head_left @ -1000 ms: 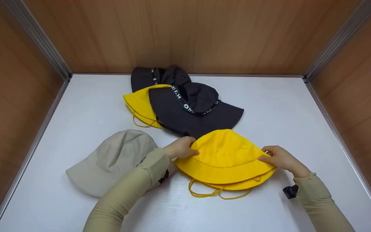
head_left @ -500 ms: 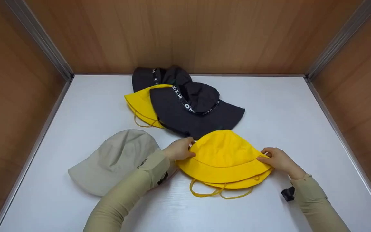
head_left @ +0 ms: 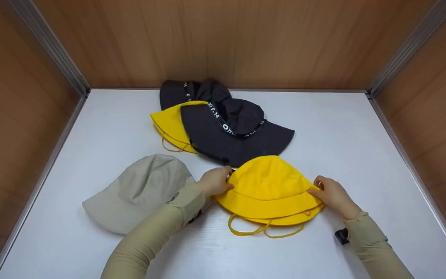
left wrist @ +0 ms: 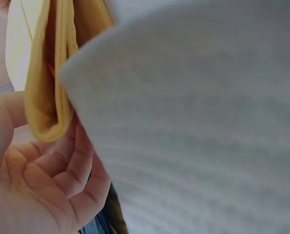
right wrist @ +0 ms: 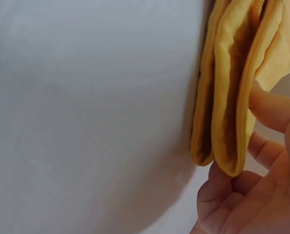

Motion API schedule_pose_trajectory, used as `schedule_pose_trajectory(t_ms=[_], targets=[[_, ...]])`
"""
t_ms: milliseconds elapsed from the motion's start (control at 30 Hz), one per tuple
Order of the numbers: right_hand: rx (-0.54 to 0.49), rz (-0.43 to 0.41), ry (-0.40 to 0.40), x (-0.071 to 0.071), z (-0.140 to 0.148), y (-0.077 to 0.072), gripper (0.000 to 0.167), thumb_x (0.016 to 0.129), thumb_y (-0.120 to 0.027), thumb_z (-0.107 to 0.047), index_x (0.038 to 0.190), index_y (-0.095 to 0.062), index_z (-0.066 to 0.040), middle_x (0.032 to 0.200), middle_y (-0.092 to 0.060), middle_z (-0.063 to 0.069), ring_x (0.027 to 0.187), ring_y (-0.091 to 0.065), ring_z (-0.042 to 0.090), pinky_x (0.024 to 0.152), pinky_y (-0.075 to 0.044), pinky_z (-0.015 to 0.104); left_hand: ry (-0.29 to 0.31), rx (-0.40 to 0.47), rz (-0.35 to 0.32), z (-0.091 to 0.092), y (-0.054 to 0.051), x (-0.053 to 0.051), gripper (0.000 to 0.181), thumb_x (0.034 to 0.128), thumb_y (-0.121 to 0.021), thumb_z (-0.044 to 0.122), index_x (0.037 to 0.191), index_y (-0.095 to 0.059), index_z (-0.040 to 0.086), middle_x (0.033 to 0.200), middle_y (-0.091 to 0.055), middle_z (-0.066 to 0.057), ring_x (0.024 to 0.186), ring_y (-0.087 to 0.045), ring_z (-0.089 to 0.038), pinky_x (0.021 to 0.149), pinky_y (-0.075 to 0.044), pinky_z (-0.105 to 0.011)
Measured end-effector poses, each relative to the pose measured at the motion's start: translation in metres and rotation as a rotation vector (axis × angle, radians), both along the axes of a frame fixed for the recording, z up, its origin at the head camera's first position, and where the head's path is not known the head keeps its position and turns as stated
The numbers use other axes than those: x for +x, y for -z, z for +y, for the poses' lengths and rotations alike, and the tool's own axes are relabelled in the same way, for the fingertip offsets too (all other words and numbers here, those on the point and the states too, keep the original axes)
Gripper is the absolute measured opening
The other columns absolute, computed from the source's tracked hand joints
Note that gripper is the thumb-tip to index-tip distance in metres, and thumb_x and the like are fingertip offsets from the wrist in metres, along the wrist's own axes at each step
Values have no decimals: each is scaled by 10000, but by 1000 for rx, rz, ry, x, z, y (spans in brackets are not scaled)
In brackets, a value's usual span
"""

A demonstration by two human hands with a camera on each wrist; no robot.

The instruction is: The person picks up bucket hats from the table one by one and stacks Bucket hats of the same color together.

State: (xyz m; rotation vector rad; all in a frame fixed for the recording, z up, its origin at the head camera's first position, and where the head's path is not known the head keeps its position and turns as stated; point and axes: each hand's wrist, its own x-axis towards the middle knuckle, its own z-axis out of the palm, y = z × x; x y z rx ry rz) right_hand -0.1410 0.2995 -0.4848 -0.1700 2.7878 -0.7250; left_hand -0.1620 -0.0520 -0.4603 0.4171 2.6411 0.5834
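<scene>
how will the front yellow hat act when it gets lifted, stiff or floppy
The front yellow hat will probably flop rather than hold shape, since its brim bends into soft folds at the edges. It looks light for its size, being thin cloth. Its cord, lying in loose loops, might dangle or catch.

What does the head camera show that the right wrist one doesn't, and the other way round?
Only the head view shows the beige hat, near black hat, far black hat, partly covered yellow hat, left-hand grip and wooden walls.

Only the right wrist view shows the palm side of the right-hand grip, and the brim end edge-on, in looped folds.

Both show the right-hand grip pinching the front yellow hat, and the white tabletop.
</scene>
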Motion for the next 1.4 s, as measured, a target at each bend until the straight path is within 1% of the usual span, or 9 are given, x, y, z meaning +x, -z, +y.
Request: schedule_pose_trajectory(t_ms=[200,333,500,633,833,1000,1200,1267,1400], targets=[[27,56,36,1,-5,-2,246,866,-677,-174,934,-521,4,756,-471,94,694,-433,220,606,-332,310,4,11,34,1,2,1,331,883,-675,238,1126,-560,45,1025,-654,-119,922,-607,-250,846,-492,-382],[26,105,38,4,-10,-7,207,848,-678,-113,927,-529,6,791,-498,112,706,-442,227,612,-360,322,-5,23,84,1,0,4,339,867,-695,222,1122,-563,41,991,-660,-116,902,-617,-254,822,-502,-384],[-65,112,14,10,-19,-9,70,867,-613,-65,854,-555,-28,747,-512,69,683,-453,197,587,-384,284,-15,21,164,1,-5,10,316,837,-724,199,1078,-575,58,952,-643,-105,857,-594,-245,795,-504,-385],[-147,56,-12,13,-26,-7,112,905,-611,-140,841,-559,-65,702,-485,24,650,-451,161,542,-365,224,22,29,198,0,-6,16,271,815,-745,209,987,-592,67,909,-626,-83,816,-556,-223,762,-485,-368],[-170,-21,-44,15,-31,-3,175,905,-643,-227,848,-562,-82,709,-507,12,633,-457,146,541,-371,213,48,63,189,-5,-6,23,234,797,-755,195,926,-617,56,836,-594,-65,763,-508,-206,726,-456,-349],[-177,-40,-23,15,-32,-2,171,901,-648,-217,843,-561,-82,717,-519,17,635,-458,141,539,-375,214,37,128,140,-19,-12,20,187,830,-709,163,930,-625,29,842,-596,-91,752,-514,-214,724,-457,-352],[-190,-37,-19,16,-32,0,204,900,-651,-244,839,-552,-77,710,-505,16,633,-446,135,531,-358,213,-84,176,153,-57,-26,3,172,889,-644,159,975,-646,9,915,-641,-131,826,-576,-253,772,-481,-390],[-187,-28,-22,16,-32,1,202,901,-650,-238,837,-549,-75,705,-501,16,629,-441,134,526,-351,215,-145,188,157,-72,-33,-7,197,907,-620,161,1018,-643,0,961,-646,-143,862,-583,-260,789,-485,-393],[-197,-26,-13,16,-32,4,183,897,-655,-222,829,-551,-88,700,-497,13,620,-445,132,526,-355,208,-289,212,102,-106,-50,-27,278,944,-555,191,1124,-592,-18,1059,-624,-180,911,-568,-274,814,-480,-392]])
